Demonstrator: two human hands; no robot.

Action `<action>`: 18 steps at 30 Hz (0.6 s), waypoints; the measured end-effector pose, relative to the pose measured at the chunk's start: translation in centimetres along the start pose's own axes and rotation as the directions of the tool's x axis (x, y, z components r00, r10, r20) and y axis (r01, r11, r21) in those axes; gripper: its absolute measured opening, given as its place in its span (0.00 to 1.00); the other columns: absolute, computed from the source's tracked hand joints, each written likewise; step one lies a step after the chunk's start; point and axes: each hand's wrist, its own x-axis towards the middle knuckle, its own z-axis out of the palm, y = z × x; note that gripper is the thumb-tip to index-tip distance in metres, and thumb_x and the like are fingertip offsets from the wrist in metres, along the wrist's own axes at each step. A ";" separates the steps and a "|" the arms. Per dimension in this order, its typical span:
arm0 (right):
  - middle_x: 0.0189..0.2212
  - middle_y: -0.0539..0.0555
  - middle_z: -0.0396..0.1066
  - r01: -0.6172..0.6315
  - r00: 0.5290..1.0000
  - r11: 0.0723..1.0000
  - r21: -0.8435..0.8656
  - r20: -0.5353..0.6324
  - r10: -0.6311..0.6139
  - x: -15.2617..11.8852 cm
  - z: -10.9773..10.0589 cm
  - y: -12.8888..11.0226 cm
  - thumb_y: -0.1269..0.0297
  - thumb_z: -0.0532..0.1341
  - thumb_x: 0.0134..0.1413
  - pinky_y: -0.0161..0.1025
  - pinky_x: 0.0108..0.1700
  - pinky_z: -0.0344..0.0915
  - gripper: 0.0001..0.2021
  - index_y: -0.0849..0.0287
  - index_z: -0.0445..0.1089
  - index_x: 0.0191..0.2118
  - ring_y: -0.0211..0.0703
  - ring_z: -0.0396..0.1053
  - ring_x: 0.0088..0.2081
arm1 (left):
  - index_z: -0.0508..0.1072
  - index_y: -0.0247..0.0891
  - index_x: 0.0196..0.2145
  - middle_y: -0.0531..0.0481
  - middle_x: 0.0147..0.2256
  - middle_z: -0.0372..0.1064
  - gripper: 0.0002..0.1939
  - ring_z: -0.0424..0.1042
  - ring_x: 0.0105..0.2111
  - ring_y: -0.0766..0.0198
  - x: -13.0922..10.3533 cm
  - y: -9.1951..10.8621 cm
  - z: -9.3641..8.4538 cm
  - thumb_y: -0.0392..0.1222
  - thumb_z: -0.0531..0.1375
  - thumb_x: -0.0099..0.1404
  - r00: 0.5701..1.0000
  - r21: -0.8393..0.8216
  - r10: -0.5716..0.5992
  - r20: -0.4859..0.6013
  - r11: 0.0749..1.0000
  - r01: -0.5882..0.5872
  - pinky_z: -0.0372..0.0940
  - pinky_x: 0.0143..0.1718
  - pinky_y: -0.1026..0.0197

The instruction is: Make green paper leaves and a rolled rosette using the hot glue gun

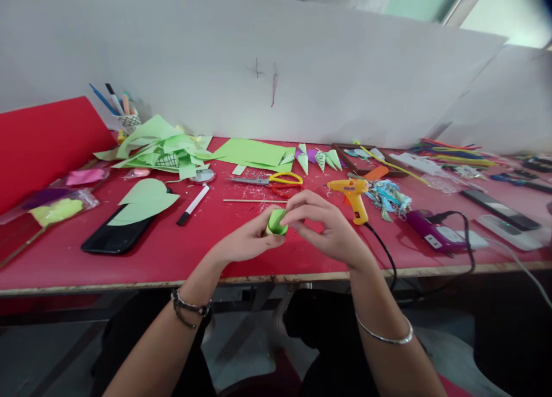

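Observation:
My left hand (250, 236) is closed around a small rolled piece of green paper (276, 222), with its open end facing up toward me. The fingertips of my right hand (317, 224) pinch at the upper right rim of this same paper roll. Both hands are above the front part of the red table. Just beyond them lie a thin wooden stick (245, 201) and yellow-handled scissors (271, 180). Farther back, several finished-looking green paper cones (303, 159) rest near the wall.
A yellow glue gun (354, 199) stands right of my hands, its black cord running over the table edge. A purple extension socket (435, 231) is farther right. To the left are a phone (118, 237), green heart-shaped paper (146, 198), a marker (192, 205) and piled green paper (157, 144).

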 end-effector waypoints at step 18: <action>0.37 0.53 0.66 -0.003 0.974 0.997 -0.073 0.226 0.020 -0.3 -0.7 -0.8 0.67 0.57 0.51 0.35 0.42 0.63 0.07 0.56 0.70 0.36 0.37 0.65 0.40 | 0.64 0.39 0.39 0.56 0.29 0.60 0.16 0.60 0.28 0.73 -0.7 0.9 -0.4 0.33 0.57 0.51 0.958 -0.199 -0.170 0.229 0.956 0.217 0.58 0.30 0.67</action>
